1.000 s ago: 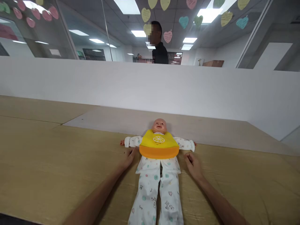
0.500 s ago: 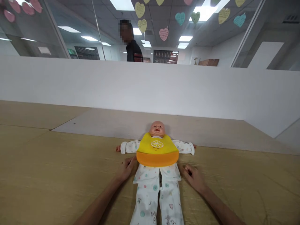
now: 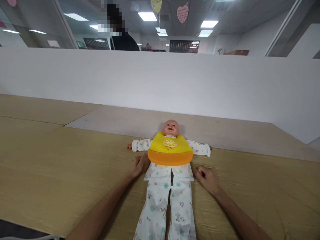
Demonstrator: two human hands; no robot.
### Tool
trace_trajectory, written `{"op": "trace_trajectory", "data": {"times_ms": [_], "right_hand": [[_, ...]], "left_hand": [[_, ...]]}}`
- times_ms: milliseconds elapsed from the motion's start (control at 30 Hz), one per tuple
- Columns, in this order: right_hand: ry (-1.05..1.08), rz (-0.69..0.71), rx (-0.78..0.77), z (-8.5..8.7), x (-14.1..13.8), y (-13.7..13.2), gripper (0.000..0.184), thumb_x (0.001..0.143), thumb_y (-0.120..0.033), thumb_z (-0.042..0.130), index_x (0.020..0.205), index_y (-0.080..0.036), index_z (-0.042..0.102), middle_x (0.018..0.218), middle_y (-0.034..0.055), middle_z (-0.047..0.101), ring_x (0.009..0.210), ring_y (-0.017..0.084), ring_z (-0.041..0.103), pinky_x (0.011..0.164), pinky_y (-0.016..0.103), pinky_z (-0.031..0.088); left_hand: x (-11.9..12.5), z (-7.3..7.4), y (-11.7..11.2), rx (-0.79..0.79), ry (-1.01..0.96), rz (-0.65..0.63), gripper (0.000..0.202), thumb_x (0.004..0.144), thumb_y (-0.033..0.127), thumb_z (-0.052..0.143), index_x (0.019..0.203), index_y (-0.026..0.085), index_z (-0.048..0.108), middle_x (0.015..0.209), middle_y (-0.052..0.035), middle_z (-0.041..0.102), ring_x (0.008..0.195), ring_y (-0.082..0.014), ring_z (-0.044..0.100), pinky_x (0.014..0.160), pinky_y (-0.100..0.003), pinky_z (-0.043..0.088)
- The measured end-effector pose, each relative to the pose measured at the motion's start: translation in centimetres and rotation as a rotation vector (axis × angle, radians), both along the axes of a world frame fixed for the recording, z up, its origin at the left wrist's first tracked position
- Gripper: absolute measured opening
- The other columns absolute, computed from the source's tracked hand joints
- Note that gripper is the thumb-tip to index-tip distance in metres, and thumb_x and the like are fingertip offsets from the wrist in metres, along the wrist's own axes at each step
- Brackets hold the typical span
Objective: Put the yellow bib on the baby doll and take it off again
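A baby doll (image 3: 171, 127) lies on its back with its head away from me and its arms stretched out sideways. It wears white patterned pajamas (image 3: 156, 193) and a yellow bib (image 3: 160, 144) with a lemon-slice face and an orange catch pocket (image 3: 170, 158). My left hand (image 3: 138, 165) rests on the table in a loose curl, close to the bib's left edge, holding nothing that I can see. Beside the pajama top's right hem, my right hand (image 3: 207, 180) lies in a loose fist, with nothing visible in it.
The doll lies on a tan covered table (image 3: 75, 173), its head on a pale panel (image 3: 232, 128) at the back. Beyond rises a white partition (image 3: 160, 80) topped by glass with heart-shaped notes (image 3: 182, 13). A person in black (image 3: 125, 41) is behind the glass.
My view has tipped downward, so the wall and doll sit higher in the picture. The person behind the glass has moved left. Both hands stay beside the doll.
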State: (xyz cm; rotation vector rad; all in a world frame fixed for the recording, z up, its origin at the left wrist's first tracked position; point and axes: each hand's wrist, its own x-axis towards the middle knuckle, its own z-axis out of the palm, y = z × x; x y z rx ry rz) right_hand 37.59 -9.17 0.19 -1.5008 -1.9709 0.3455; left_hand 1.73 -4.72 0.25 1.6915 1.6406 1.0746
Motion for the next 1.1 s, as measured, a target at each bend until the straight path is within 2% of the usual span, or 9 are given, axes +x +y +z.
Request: {"op": "trace_trajectory", "data": {"times_ms": [167, 400, 733, 900, 1100], "right_hand": [[0.000, 0.003, 0.041, 0.2, -0.1, 0.0, 0.039, 0.085, -0.039, 0.039, 0.054, -0.017, 0.030, 0.048, -0.0041, 0.034, 0.047, 0.006, 0.032, 0.049, 0.020, 0.025], [0.000, 0.013, 0.020, 0.4, 0.0, -0.1, 0.040, 0.086, -0.041, 0.040, 0.055, -0.017, 0.031, 0.049, -0.0039, 0.036, 0.048, 0.006, 0.033, 0.050, 0.020, 0.026], [-0.012, -0.013, -0.055, 0.3, 0.0, -0.2, 0.039, 0.085, -0.043, 0.038, 0.055, -0.018, 0.032, 0.050, -0.0029, 0.038, 0.049, 0.008, 0.035, 0.052, 0.021, 0.026], [-0.017, -0.019, -0.086, 0.1, 0.1, -0.2, 0.039, 0.085, -0.044, 0.037, 0.056, -0.018, 0.033, 0.051, -0.0028, 0.038, 0.049, 0.008, 0.036, 0.052, 0.022, 0.025], [0.019, -0.002, -0.071, 0.3, 0.0, -0.2, 0.038, 0.085, -0.042, 0.039, 0.056, -0.019, 0.033, 0.051, -0.0029, 0.039, 0.049, 0.008, 0.036, 0.051, 0.022, 0.027]], "left_hand": [[-0.1, -0.3, 0.0, 0.006, -0.007, -0.022, 0.049, 0.088, 0.050, 0.034, 0.048, 0.023, 0.027, 0.046, 0.0044, 0.026, 0.046, -0.0114, 0.027, 0.050, -0.031, 0.022], [-0.2, -0.1, -0.2, -0.022, -0.016, -0.055, 0.049, 0.089, 0.053, 0.033, 0.050, 0.023, 0.027, 0.048, 0.0047, 0.026, 0.048, -0.0109, 0.027, 0.049, -0.030, 0.022], [-0.1, 0.7, -0.3, 0.010, -0.006, -0.150, 0.046, 0.086, 0.051, 0.040, 0.052, 0.022, 0.026, 0.051, 0.0058, 0.022, 0.050, -0.0095, 0.022, 0.049, -0.027, 0.020], [-0.2, 1.0, -0.4, -0.004, -0.018, -0.098, 0.043, 0.086, 0.048, 0.038, 0.054, 0.022, 0.024, 0.053, 0.0058, 0.021, 0.051, -0.0102, 0.022, 0.050, -0.028, 0.020], [0.1, 1.5, -0.6, 0.009, 0.028, -0.145, 0.040, 0.085, 0.046, 0.038, 0.055, 0.021, 0.030, 0.054, 0.0053, 0.025, 0.052, -0.0102, 0.025, 0.051, -0.027, 0.022]]}}
